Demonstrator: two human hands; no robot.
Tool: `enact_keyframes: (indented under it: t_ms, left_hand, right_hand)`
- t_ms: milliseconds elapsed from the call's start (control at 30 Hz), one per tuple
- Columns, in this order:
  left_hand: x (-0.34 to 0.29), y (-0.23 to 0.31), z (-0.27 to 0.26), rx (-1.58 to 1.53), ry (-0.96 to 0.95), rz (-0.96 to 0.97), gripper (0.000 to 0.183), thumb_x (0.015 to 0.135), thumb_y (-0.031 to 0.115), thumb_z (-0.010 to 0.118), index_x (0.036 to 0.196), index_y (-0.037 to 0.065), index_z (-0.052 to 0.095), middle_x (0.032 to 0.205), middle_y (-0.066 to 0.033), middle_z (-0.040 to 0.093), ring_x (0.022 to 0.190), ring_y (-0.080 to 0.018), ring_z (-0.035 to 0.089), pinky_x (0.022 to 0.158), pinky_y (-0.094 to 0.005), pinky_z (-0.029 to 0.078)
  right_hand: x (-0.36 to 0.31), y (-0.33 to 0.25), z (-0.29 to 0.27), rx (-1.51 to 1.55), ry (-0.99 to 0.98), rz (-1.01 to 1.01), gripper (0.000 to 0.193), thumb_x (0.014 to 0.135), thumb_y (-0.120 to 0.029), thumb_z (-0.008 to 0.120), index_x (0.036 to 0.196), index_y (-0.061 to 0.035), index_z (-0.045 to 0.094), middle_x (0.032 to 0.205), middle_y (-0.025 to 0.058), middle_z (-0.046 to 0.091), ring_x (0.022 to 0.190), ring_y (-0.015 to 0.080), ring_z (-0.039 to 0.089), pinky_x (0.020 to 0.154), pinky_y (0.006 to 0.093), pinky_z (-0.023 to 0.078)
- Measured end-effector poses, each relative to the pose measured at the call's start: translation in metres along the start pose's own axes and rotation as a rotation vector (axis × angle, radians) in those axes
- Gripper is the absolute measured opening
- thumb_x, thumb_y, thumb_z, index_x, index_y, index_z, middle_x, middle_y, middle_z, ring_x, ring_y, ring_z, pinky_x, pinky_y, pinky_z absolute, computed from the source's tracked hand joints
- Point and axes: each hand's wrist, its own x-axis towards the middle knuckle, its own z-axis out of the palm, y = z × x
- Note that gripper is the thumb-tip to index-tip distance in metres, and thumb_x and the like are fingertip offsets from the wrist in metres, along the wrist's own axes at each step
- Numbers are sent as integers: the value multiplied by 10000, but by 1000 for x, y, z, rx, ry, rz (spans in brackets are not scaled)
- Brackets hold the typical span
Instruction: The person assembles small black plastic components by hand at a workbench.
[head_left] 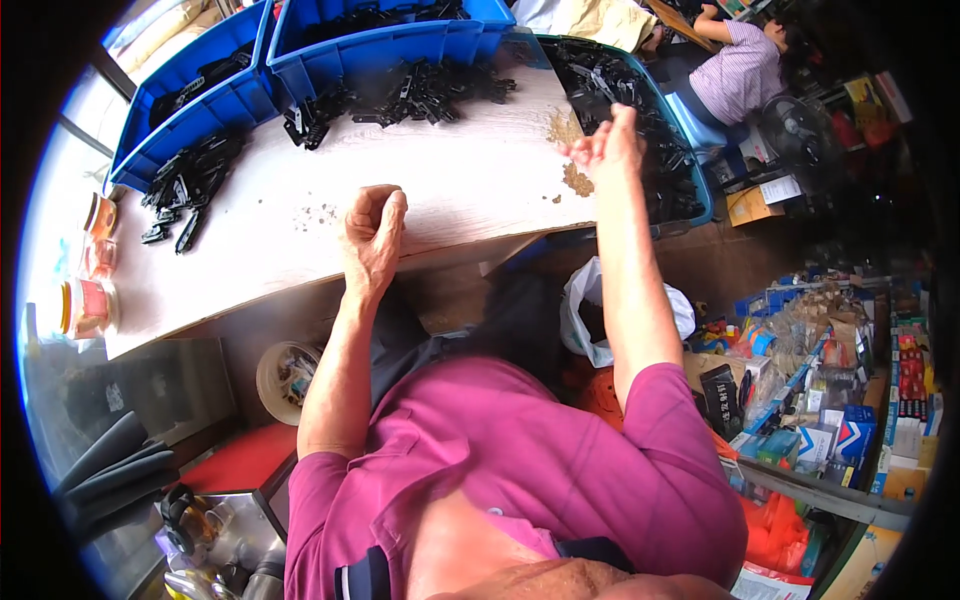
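My left hand is curled into a fist above the front of the pale wooden table, thumb pressed along the bent fingers. Whatever it may hold is hidden. Off to the right, my right hand is over the table's right end, beside a blue-rimmed bin full of small black parts. Its fingers are apart, and I see nothing in them. Small, narrow black parts lie in a pile at the table's back and another pile at its left.
Two blue bins with black parts stand along the back. Jars line the left edge. A white bag and a bucket are below the table. Crowded shelves fill the right; another person is at the back right.
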Motion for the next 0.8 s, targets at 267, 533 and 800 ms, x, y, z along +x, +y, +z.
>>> enact_keyframes:
  t_ms: [267,533,800]
  left_hand:
    - [1,0,5,86,41,38,111,932,104,632,969,1,619,763,17,599,650,-27,468,573,-193,398]
    - [1,5,5,197,62,96,100,919,89,639,925,-9,626,762,4,615,688,-36,507,635,-203,440]
    - [2,7,8,302,79,134,95,900,80,641,912,-13,626,710,-27,610,647,-52,523,618,-219,457]
  right_hand:
    - [28,3,10,-237,35,-54,311,828,-304,698,926,-46,556,509,54,442,440,202,554,407,422,569]
    - [31,45,66,-592,-157,47,295,811,-211,746,993,-32,598,529,46,455,422,168,517,421,382,551]
    - [31,53,97,-862,-115,-46,284,792,-237,764,962,-42,646,569,39,483,407,148,502,384,342,516]
